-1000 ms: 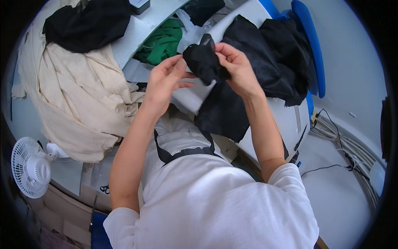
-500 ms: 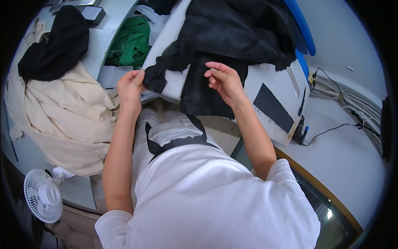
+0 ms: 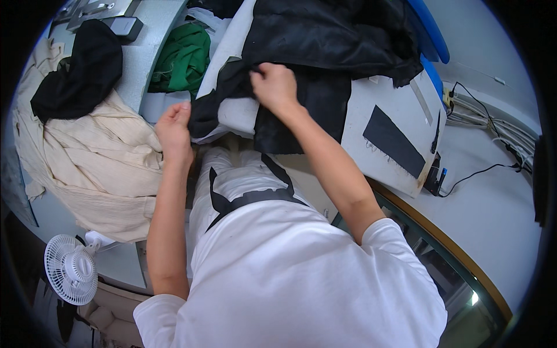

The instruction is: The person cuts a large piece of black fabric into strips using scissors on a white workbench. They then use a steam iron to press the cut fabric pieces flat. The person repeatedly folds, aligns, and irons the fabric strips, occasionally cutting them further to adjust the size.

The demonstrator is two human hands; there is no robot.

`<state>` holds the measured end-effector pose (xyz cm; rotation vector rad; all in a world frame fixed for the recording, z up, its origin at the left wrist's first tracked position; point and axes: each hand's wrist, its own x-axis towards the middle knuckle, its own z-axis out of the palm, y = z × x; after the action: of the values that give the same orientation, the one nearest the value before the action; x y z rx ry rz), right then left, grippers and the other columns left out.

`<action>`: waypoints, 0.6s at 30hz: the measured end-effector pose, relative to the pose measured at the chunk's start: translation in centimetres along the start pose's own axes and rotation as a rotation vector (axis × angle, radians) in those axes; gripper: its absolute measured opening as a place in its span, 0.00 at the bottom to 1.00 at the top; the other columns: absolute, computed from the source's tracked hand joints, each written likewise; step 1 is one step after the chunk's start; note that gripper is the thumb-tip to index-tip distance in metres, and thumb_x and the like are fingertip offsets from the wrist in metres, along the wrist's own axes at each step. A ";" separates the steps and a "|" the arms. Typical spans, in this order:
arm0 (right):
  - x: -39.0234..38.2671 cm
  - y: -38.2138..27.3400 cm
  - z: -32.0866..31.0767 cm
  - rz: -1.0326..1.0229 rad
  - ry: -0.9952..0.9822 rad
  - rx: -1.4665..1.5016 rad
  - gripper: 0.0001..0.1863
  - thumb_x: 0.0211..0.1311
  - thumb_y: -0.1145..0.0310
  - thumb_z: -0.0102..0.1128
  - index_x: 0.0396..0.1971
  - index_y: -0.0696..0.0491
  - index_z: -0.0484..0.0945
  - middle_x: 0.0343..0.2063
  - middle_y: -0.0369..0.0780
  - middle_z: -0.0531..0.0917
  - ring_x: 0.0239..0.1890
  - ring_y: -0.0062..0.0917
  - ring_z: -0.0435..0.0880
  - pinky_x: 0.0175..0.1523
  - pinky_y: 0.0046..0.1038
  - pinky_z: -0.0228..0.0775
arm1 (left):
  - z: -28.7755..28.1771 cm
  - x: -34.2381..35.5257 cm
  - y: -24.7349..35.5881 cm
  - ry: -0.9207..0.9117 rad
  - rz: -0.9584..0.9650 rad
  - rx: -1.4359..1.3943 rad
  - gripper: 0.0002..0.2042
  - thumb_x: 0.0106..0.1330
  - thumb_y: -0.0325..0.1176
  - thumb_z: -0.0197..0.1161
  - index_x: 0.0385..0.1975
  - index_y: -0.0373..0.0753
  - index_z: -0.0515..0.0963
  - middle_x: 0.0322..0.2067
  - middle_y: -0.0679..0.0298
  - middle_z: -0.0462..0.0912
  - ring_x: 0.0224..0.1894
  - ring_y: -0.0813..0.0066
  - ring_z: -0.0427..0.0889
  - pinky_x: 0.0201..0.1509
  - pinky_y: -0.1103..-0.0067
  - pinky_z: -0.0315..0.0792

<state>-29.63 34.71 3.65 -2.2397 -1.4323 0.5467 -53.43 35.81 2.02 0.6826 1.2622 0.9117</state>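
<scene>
A large black fabric [image 3: 325, 35] lies over a white board [image 3: 354, 116] in front of me, and a narrow part of it reaches left. My left hand [image 3: 174, 127] pinches the end of that part between thumb and fingers. Farther right and higher, my right hand [image 3: 275, 87] is curled with its fingers closed on the same black fabric. Between my hands the cloth hangs loosely over a white roll or padded edge [image 3: 239, 115]. A small dark scrap of fabric [image 3: 394, 141] with a frayed edge rests on the board.
Cream cloth [image 3: 98, 168] is heaped at the left, with a black cloth piece [image 3: 84, 72] on top. Green fabric [image 3: 184, 55] lies in a gap beyond my left hand. A white fan [image 3: 72, 269] stands lower left; cables [image 3: 493, 124] run along the right wall.
My right hand, half open and empty before, has moved left and away from me and closed on the black fabric. My left hand keeps its pinch, shifted slightly left.
</scene>
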 end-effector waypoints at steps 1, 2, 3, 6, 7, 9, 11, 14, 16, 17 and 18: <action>0.0 1.5 -1.1 -0.015 0.048 0.173 0.15 0.54 0.63 0.65 0.34 0.60 0.84 0.21 0.49 0.84 0.27 0.41 0.86 0.35 0.38 0.77 | -0.1 0.1 0.7 0.031 0.045 -0.046 0.09 0.70 0.34 0.64 0.34 0.34 0.80 0.27 0.70 0.80 0.26 0.86 0.73 0.30 0.87 0.67; -0.7 1.8 -3.0 0.234 -0.034 0.514 0.11 0.57 0.69 0.63 0.35 0.61 0.84 0.19 0.42 0.83 0.23 0.28 0.84 0.30 0.30 0.76 | -0.7 0.4 1.0 0.044 0.055 -0.062 0.09 0.70 0.34 0.64 0.34 0.34 0.80 0.28 0.70 0.81 0.28 0.86 0.74 0.33 0.86 0.68; -1.5 1.7 -5.6 0.324 -0.051 0.629 0.09 0.59 0.71 0.62 0.37 0.60 0.84 0.20 0.34 0.81 0.22 0.16 0.79 0.27 0.22 0.72 | -1.4 0.6 1.4 0.059 0.063 -0.076 0.09 0.70 0.33 0.64 0.33 0.33 0.80 0.29 0.69 0.81 0.29 0.85 0.75 0.35 0.86 0.69; -3.6 3.7 -10.9 0.343 -0.079 0.915 0.07 0.66 0.73 0.57 0.37 0.56 0.84 0.21 0.28 0.78 0.20 0.10 0.72 0.25 0.15 0.64 | -1.0 1.2 2.4 0.064 0.076 -0.109 0.08 0.70 0.32 0.63 0.32 0.33 0.80 0.30 0.67 0.82 0.31 0.84 0.76 0.37 0.86 0.71; -4.2 4.5 -11.9 0.376 -0.061 0.927 0.07 0.66 0.73 0.57 0.36 0.55 0.84 0.21 0.28 0.78 0.20 0.10 0.72 0.25 0.15 0.65 | -0.9 1.5 2.4 0.060 0.083 -0.112 0.08 0.70 0.32 0.63 0.32 0.33 0.80 0.30 0.67 0.82 0.31 0.84 0.76 0.37 0.85 0.72; -5.4 6.3 -12.7 0.441 -0.057 0.917 0.06 0.67 0.71 0.58 0.34 0.55 0.83 0.21 0.29 0.78 0.19 0.10 0.72 0.25 0.15 0.65 | -0.2 1.5 3.1 0.023 0.076 -0.141 0.08 0.70 0.32 0.63 0.33 0.33 0.79 0.31 0.64 0.84 0.30 0.81 0.79 0.38 0.84 0.74; -6.4 7.6 -12.6 0.500 -0.100 0.869 0.06 0.68 0.69 0.59 0.32 0.54 0.82 0.21 0.29 0.79 0.19 0.10 0.72 0.25 0.15 0.65 | 0.4 1.5 3.4 -0.022 0.019 -0.186 0.07 0.70 0.32 0.64 0.34 0.34 0.79 0.30 0.63 0.84 0.30 0.78 0.81 0.37 0.82 0.76; -7.4 6.9 -12.0 0.514 -0.136 0.886 0.09 0.69 0.67 0.61 0.28 0.54 0.79 0.21 0.30 0.79 0.18 0.11 0.73 0.25 0.15 0.66 | 1.2 1.2 4.5 -0.088 -0.110 -0.229 0.07 0.70 0.33 0.63 0.37 0.35 0.79 0.32 0.62 0.84 0.32 0.75 0.83 0.35 0.79 0.78; -7.2 5.6 -12.0 0.515 -0.156 0.952 0.11 0.69 0.66 0.61 0.26 0.54 0.77 0.21 0.31 0.79 0.18 0.12 0.75 0.25 0.15 0.68 | 2.3 0.5 5.6 -0.142 -0.215 -0.291 0.08 0.71 0.34 0.61 0.39 0.35 0.78 0.34 0.61 0.84 0.35 0.73 0.84 0.34 0.76 0.79; -7.0 5.4 -11.9 0.497 -0.169 0.964 0.11 0.69 0.67 0.61 0.26 0.54 0.77 0.21 0.31 0.79 0.18 0.12 0.76 0.25 0.15 0.69 | 3.2 0.0 6.3 -0.174 -0.268 -0.346 0.08 0.71 0.34 0.61 0.40 0.36 0.78 0.36 0.61 0.84 0.37 0.72 0.84 0.34 0.75 0.80; -6.8 5.5 -12.0 0.479 -0.178 0.969 0.11 0.69 0.67 0.61 0.26 0.54 0.77 0.21 0.32 0.80 0.18 0.12 0.76 0.25 0.15 0.69 | 4.4 -0.6 6.9 -0.211 -0.325 -0.407 0.08 0.71 0.35 0.60 0.40 0.36 0.78 0.37 0.61 0.84 0.39 0.71 0.84 0.35 0.74 0.80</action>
<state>-21.77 24.71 11.27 -1.6993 -0.4516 1.2832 -50.50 38.94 9.05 0.2345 0.9261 0.7715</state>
